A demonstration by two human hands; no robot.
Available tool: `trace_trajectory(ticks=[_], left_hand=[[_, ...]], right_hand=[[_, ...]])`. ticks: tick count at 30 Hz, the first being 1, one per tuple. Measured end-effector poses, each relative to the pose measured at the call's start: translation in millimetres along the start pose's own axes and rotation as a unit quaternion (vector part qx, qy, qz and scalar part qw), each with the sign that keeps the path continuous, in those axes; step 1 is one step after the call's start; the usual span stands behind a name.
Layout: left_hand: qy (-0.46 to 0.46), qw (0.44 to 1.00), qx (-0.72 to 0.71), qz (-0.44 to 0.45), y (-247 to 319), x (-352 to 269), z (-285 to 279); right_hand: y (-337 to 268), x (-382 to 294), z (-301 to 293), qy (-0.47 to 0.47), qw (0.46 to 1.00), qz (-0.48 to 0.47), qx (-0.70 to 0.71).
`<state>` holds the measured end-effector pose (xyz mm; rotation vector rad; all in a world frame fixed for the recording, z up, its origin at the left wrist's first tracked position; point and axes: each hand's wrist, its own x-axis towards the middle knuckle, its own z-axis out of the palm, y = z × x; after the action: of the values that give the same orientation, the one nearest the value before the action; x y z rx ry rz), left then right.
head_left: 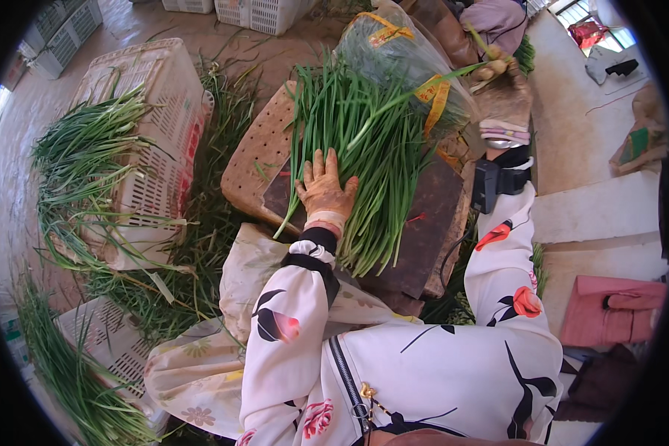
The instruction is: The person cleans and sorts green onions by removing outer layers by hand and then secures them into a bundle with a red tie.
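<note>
A loose bundle of green garlic chives (362, 167) lies across a dark sheet (437, 192) on a perforated board (256, 161). My left hand (328, 187) rests palm down on the left side of the bundle, fingers spread, gripping nothing. Up and to the right, beyond the bundle, my right hand (496, 83) has its fingers curled around a few chive stalks. One long green leaf (387, 111) stretches from near that hand across the bundle. Behind the bundle is a clear plastic bag (379, 42) with yellow printed bands, holding more greens.
An upturned white plastic crate (161, 128) at the left carries more chives (89, 145). Cut leaves (217, 150) litter the floor. Lower left, another chive pile (83, 379) lies on a crate (108, 329). Another person (493, 28) sits at the top. Pink cloth (607, 312) lies right.
</note>
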<state>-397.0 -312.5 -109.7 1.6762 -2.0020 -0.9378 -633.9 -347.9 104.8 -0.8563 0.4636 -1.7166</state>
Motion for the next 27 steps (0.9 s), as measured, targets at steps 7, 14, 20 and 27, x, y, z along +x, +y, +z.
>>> trace_trajectory(ticks=[7, 14, 20, 27], left_hand=[[0.084, 0.994, -0.032, 0.068, -3.8, 0.6, -9.7], [-0.371, 0.697, -0.608, -0.081, 19.1, -18.8, -24.5], [-0.362, 0.586, -0.718, -0.1, -1.9, -19.2, -5.7], [-0.333, 0.641, -0.688, -0.065, 0.2, -28.3, -21.3]], right_hand=[[-54.2, 0.9, 54.4, -0.085, 0.996, -0.021, -0.024], [-10.6, -66.2, 92.2, -0.095, 0.984, 0.069, -0.133], [43.6, -148.0, 107.8, -0.124, 0.963, 0.19, -0.145], [56.8, -207.7, 96.1, -0.203, 0.923, 0.327, 0.015]])
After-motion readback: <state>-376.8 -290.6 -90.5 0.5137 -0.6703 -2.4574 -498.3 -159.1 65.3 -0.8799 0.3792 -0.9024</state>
